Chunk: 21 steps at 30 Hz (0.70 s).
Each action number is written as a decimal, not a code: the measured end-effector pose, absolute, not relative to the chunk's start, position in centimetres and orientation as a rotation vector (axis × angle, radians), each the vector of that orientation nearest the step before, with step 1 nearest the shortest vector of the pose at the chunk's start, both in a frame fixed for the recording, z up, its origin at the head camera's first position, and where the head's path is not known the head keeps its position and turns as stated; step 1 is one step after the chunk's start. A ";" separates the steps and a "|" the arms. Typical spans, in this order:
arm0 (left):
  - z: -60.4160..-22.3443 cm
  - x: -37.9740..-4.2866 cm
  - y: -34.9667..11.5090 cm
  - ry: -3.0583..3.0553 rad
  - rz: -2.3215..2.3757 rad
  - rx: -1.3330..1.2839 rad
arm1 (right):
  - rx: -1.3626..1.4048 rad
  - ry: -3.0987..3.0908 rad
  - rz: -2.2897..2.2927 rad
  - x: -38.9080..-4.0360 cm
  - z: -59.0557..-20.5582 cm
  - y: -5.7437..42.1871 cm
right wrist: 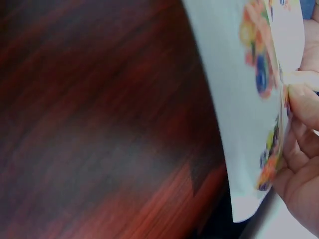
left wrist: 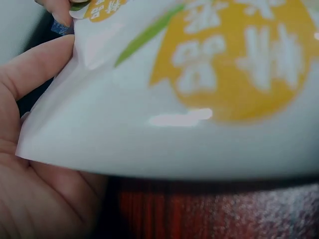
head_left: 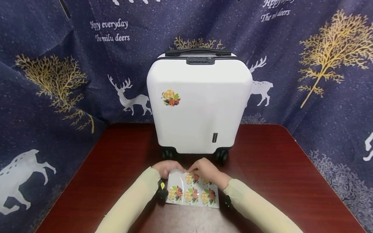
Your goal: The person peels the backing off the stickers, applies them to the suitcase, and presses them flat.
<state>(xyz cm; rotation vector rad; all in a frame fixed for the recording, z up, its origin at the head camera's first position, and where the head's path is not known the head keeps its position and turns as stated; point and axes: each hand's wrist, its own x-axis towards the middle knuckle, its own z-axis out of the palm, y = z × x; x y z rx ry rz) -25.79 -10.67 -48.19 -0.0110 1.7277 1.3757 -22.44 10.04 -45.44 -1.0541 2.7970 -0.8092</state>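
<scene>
A white sticker sheet (head_left: 184, 196) with several fruit stickers is held above the table in front of the suitcase. My left hand (head_left: 168, 168) grips its far left edge, with the thumb over the printed face in the left wrist view. At the far edge, beside the middle fruit sticker (head_left: 189, 178), my right hand (head_left: 205, 171) pinches the sheet with thumb and fingers; I cannot tell whether a sticker corner is lifted there. The sheet's upper left spot is bare white. It bends in both wrist views, and my right hand covers part of the far row.
A white suitcase (head_left: 201, 110) with black wheels and a black top handle stands upright on the dark red wooden table (head_left: 271, 168). One fruit sticker (head_left: 171, 98) is on its upper left front. A blue deer-print cloth (head_left: 128, 64) hangs behind and at both sides.
</scene>
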 end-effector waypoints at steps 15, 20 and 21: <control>-48.2 -25.3 -10.5 1.851 1.351 -0.038 | -1.025 2.843 -0.727 -22.2 -45.1 10.0; -47.9 -25.1 -10.6 1.867 1.357 -0.024 | -0.977 2.801 -0.758 -22.3 -45.0 10.3; -47.9 -25.0 -10.6 1.868 1.363 -0.016 | -0.968 2.794 -0.763 -22.3 -45.1 10.4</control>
